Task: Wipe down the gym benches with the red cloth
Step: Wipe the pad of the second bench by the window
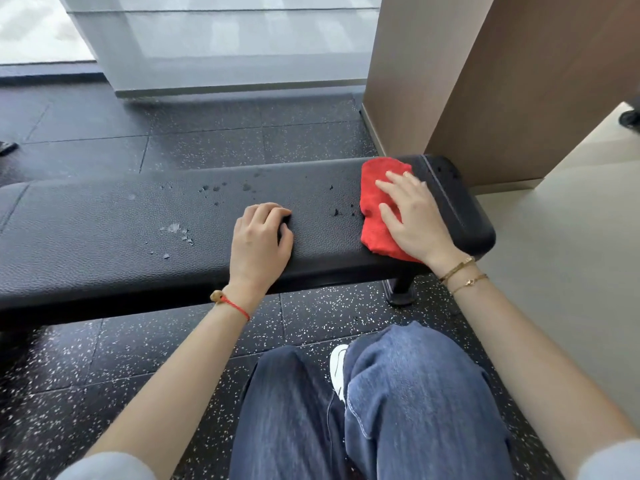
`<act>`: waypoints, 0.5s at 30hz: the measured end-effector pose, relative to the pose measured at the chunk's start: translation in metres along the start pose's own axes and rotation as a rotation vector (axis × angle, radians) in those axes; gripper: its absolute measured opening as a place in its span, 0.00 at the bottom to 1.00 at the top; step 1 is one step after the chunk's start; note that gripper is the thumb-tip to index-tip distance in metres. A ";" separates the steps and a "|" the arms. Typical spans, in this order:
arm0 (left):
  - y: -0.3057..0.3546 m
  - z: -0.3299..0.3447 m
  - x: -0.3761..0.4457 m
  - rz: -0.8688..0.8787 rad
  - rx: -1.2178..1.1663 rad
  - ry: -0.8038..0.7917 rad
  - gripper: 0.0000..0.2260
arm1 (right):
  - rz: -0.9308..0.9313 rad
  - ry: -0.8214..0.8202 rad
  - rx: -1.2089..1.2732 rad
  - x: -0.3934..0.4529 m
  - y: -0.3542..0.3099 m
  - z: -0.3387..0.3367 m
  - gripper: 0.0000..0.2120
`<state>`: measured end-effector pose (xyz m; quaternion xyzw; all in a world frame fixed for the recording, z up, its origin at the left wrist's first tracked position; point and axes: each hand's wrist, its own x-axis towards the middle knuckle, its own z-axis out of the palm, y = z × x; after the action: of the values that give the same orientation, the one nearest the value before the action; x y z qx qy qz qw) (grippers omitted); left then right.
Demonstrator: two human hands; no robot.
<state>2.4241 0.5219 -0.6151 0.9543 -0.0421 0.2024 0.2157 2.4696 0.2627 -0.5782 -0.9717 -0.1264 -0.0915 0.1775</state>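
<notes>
- The right hand [412,216] lay flat, fingers straight and spread, pressing the red cloth [375,206] onto the bench [104,237]
- The cloth sat crumpled near the right end of the black padded top, partly under the palm
- The left hand [259,237] rested on the middle of the pad with fingers curled under, clenched on nothing
- Dark wet spots [221,190] and pale scuffed patches [176,233] marked the pad to the left of both hands
- A brown wall panel [519,81] stood just beyond the bench's right end, close to the cloth
- The pad ran on to the left past the picture's edge, with long bare surface that way
- A bench leg [401,289] met the speckled dark floor [69,375] under the right end
- Knees in blue jeans [398,410] and a white shoe [337,368] were in front of the near edge
- A red string bracelet [232,303] circled the left wrist, thin gold bracelets [460,275] the right
</notes>
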 end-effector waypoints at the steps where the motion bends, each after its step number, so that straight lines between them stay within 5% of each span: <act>1: -0.001 0.001 0.000 0.002 -0.006 0.007 0.10 | 0.007 -0.067 0.060 0.000 -0.002 0.005 0.23; 9: -0.005 0.008 -0.001 -0.006 -0.037 0.079 0.10 | 0.025 -0.132 -0.034 0.023 -0.009 0.026 0.30; 15: -0.009 0.009 -0.001 -0.008 -0.055 0.104 0.11 | -0.196 -0.166 -0.002 0.002 -0.039 0.035 0.27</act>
<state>2.4280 0.5257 -0.6267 0.9364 -0.0327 0.2495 0.2447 2.4657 0.3112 -0.5971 -0.9591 -0.2348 -0.0277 0.1557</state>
